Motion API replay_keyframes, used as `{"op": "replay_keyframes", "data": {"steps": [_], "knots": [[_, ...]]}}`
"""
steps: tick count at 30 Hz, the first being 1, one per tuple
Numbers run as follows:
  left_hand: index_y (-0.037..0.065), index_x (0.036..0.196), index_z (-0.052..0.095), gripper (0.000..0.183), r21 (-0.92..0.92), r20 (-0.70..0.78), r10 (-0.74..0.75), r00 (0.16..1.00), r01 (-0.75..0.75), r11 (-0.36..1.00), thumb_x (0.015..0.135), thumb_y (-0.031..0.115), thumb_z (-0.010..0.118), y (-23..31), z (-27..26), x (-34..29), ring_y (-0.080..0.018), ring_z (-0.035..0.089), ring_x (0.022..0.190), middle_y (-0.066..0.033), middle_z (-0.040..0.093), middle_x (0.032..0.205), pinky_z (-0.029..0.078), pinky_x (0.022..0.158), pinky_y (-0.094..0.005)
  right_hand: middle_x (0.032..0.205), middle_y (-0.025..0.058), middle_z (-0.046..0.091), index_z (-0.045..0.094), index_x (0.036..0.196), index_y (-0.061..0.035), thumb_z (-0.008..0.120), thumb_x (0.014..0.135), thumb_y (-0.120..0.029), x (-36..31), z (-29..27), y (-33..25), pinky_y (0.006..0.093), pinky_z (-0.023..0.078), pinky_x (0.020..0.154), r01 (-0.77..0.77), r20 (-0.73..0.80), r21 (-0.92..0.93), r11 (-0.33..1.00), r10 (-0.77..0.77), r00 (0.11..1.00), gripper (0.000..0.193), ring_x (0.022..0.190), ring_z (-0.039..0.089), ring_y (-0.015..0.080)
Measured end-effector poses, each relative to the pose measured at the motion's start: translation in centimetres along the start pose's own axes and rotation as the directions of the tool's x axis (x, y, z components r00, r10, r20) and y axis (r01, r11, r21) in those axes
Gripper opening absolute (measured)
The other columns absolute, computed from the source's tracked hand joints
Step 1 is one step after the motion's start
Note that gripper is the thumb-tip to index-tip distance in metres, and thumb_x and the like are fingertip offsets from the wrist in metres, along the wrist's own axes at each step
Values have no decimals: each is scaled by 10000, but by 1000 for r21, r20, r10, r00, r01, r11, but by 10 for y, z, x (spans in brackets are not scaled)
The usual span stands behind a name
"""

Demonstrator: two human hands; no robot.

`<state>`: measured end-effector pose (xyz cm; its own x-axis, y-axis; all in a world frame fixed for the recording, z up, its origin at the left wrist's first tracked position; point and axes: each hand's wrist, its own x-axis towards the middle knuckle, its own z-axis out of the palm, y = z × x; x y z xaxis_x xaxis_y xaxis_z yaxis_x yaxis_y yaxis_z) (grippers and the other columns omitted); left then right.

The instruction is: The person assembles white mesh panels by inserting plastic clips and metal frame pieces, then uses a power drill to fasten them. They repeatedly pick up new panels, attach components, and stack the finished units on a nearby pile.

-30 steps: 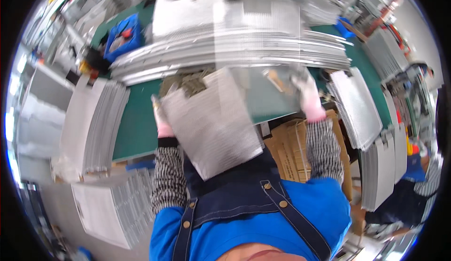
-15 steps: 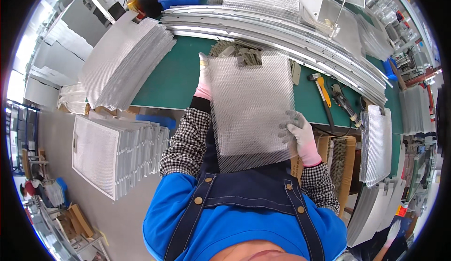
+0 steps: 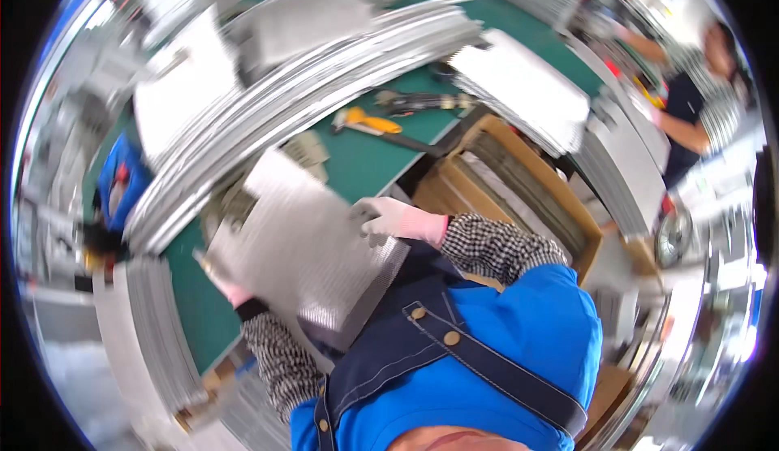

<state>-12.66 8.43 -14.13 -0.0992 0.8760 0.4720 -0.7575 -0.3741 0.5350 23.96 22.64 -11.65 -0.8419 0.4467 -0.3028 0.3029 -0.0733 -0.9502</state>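
Observation:
A notched sheet of silvery wire mesh (image 3: 304, 244) is held in front of my body, tilted above the near edge of the green bench (image 3: 191, 313). My left hand (image 3: 221, 279), gloved and blurred, is closed on its left edge. At the opposite edge, my gloved right hand (image 3: 402, 220) grips the mesh with curled fingers. Partly hidden behind the sheet lies a pile of grey-green flat pieces (image 3: 304, 155). Beyond my right hand, a hammer (image 3: 377, 123) with a yellow and black handle rests beside a dark hand tool (image 3: 422, 103).
Long metal strips (image 3: 300, 73) lie across the bench. Mesh stacks stand at left (image 3: 154, 329) and at far right (image 3: 527, 86). An open cardboard box (image 3: 479, 203) holds flat pieces near my right arm. A blue bin (image 3: 122, 179) sits far left; another person (image 3: 690, 118) works at far right.
My view and body have turned to the right, so the bench appears rotated. The mesh sheet stays between my hands and now leans to the left in the picture.

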Motion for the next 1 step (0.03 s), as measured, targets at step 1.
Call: {"op": "replay_keyframes", "data": {"steps": [1], "knots": [[57, 1616, 187, 1005, -38, 49, -33, 998, 35, 999, 923, 727, 471, -16, -7, 25, -268, 403, 1414, -91, 391, 1579, 281, 1217, -351, 1068, 144, 692, 518, 1372, -48, 624, 917, -102, -8, -15, -13, 375, 613, 711, -34, -56, -228, 973, 21, 998, 470, 788, 736, 244]]}}
